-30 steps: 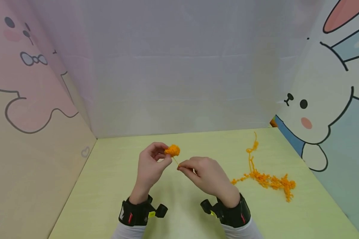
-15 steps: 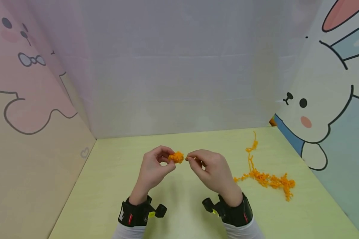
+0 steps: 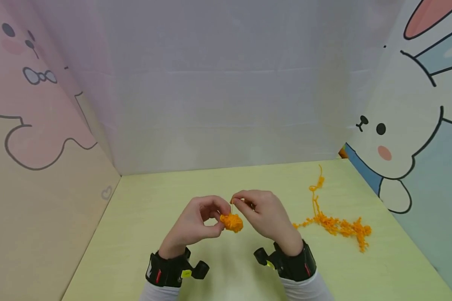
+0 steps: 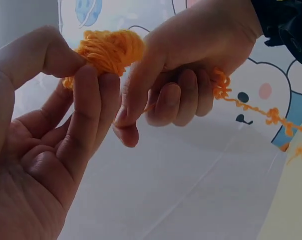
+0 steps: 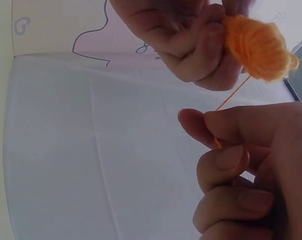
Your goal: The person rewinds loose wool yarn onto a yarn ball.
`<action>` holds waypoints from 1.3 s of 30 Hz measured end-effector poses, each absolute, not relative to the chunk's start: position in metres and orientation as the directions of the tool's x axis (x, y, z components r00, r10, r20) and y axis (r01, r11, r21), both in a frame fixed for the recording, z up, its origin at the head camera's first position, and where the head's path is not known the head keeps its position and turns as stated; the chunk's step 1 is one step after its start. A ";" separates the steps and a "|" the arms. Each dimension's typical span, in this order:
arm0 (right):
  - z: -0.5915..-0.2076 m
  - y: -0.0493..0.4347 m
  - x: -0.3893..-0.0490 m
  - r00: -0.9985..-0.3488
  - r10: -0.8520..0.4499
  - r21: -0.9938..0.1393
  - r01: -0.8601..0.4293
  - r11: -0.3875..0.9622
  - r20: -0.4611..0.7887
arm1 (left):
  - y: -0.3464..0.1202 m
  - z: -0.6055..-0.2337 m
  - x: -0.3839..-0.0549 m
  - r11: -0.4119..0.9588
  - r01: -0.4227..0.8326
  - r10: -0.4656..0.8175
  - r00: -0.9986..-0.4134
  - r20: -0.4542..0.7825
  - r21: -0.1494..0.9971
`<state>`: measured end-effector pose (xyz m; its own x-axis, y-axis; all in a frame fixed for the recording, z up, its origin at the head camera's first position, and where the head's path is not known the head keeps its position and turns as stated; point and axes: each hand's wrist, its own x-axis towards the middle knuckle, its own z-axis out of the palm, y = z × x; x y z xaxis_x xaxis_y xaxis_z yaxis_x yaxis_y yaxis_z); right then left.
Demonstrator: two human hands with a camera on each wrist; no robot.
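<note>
A small wound ball of orange yarn is pinched between the thumb and fingers of my left hand, above the table. In the left wrist view the ball shows many tight wraps. My right hand pinches the strand between thumb and index finger, just right of and slightly beyond the ball. The right wrist view shows the strand taut from the ball to those fingertips. Its other fingers curl loosely, and crinkled yarn trails out past them in the left wrist view.
A tangled heap of orange yarn lies on the right of the pale yellow table, with a thinner tail reaching toward the back. A white back wall and cartoon-printed side panels enclose the table. Both wrists wear black camera straps.
The ball has come lower and nearer me, a little to the right, in my left hand. My right hand has risen and carried the strand round to the ball's far side.
</note>
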<state>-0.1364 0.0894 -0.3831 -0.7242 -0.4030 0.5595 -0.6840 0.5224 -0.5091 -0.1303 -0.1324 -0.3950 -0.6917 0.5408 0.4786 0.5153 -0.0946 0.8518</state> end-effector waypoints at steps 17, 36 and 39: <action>-0.386 0.079 -0.132 -0.758 -0.539 -0.491 -0.650 0.580 0.366 | -0.129 -0.403 -0.142 -0.074 0.365 0.020 -0.930 0.367 0.928; -0.382 0.086 -0.130 -0.668 -0.470 -0.431 -0.738 0.520 0.577 | -0.126 -0.408 -0.145 0.302 0.414 0.191 -0.909 0.371 0.859; -0.383 0.088 -0.132 -0.673 -0.440 -0.437 -0.730 0.525 0.595 | -0.127 -0.408 -0.145 0.294 0.400 0.299 -0.901 0.314 0.868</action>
<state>-0.1320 0.0883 -0.3832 -0.6727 -0.4402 0.5947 -0.7301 0.5254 -0.4370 -0.1445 -0.1266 -0.4082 -0.9011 0.2987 0.3143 0.4002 0.2941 0.8680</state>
